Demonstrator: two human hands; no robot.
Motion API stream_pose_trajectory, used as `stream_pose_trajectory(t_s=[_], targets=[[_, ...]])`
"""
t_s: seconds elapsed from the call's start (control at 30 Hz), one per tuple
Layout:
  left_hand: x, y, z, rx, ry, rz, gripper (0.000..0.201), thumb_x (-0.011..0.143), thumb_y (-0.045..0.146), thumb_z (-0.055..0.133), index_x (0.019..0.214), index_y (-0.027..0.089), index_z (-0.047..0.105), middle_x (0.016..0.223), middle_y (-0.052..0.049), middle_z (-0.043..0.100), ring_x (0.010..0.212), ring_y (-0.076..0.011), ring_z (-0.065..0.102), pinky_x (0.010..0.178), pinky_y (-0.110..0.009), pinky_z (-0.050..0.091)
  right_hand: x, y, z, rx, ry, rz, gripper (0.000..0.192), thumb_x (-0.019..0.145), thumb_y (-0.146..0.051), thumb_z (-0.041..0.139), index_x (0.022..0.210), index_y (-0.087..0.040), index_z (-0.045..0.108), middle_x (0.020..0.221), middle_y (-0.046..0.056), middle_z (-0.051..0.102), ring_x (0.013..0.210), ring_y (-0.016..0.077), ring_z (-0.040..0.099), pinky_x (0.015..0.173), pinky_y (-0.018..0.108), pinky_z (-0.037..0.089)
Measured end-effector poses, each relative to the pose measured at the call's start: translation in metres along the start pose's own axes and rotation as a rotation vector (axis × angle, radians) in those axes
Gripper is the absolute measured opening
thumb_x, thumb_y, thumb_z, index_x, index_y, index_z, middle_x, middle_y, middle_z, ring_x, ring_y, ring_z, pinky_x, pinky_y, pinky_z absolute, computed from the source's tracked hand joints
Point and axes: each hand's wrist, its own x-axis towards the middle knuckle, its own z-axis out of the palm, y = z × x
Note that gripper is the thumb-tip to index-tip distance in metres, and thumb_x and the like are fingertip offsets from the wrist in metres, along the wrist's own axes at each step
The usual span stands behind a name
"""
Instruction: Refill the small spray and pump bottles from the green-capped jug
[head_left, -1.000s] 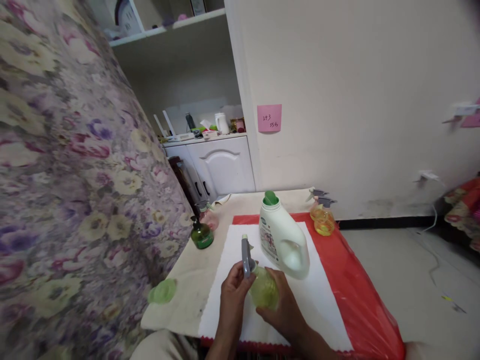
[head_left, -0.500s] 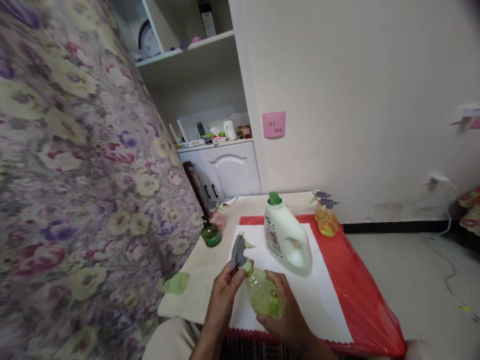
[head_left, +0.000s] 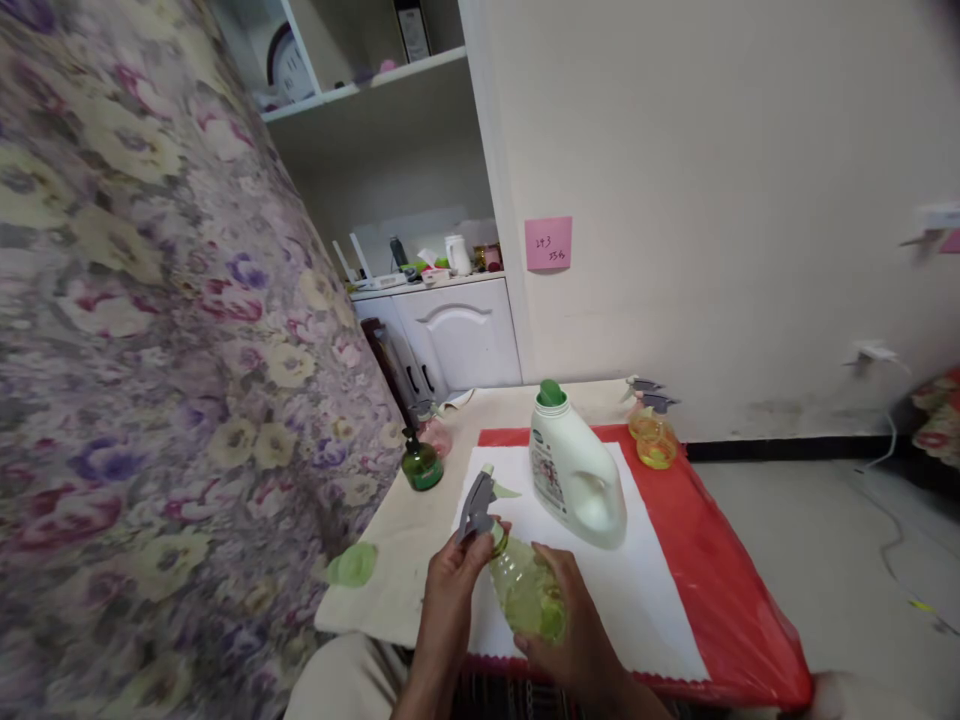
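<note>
L hand [head_left: 450, 585] is gripping the grey trigger head [head_left: 477, 505] of a small green spray bottle [head_left: 525, 592], grip clenched round the neck. R hand [head_left: 574, 625] is cupping the bottle body from below/right, fingers wrapped on it. Bottle is being held tilted, head leaning left, just above the near edge of the white cloth [head_left: 637, 600] on the tabletop [head_left: 397, 540].

Standing just behind: white detergent jug [head_left: 577, 475] w/ green cap, close to the hands. Yellow spray bottles [head_left: 651, 432] are sitting at the far right on the red sheet [head_left: 720, 600]; dark green bottle [head_left: 420, 465] at far left; a pale green lid-like piece [head_left: 352, 565] lying near the left edge.

Risks, as I judge: bottle is looking full of liquid, so w/ the tilt, if the head is loosening, liquid could be spilling onto cloth & lap. Wet plastic could be slipping from the R hand. An elbow swing could be knocking the jug over.
</note>
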Motion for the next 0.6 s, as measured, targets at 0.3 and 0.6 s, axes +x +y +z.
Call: stream_pose_trajectory(t_s=[0.3,0.6], targets=[[-0.003,0.012,0.000,-0.093,-0.045,-0.064,0.041,0.072,0.043,0.072,0.098,0.011,0.073,0.098,-0.014,0.074,0.098,-0.0291,0.066,0.099,-0.043,0.041,0.002,-0.003,0.002,0.215,-0.058,0.069,0.074,0.055,-0.012,0.065,0.125,-0.022,0.044,0.116,0.008,0.055,0.107,0.0277,0.055,0.090,0.040,0.048],[-0.001,0.008,-0.004,0.003,-0.127,-0.041,0.039,0.081,0.042,0.063,0.107,0.013,0.069,0.106,-0.013,0.072,0.105,-0.0278,0.063,0.097,-0.040,0.042,0.001,-0.006,-0.001,0.150,-0.023,0.043,0.075,0.055,-0.012,0.065,0.126,-0.023,0.044,0.116,0.009,0.055,0.107,0.0279,0.055,0.090,0.040,0.048]])
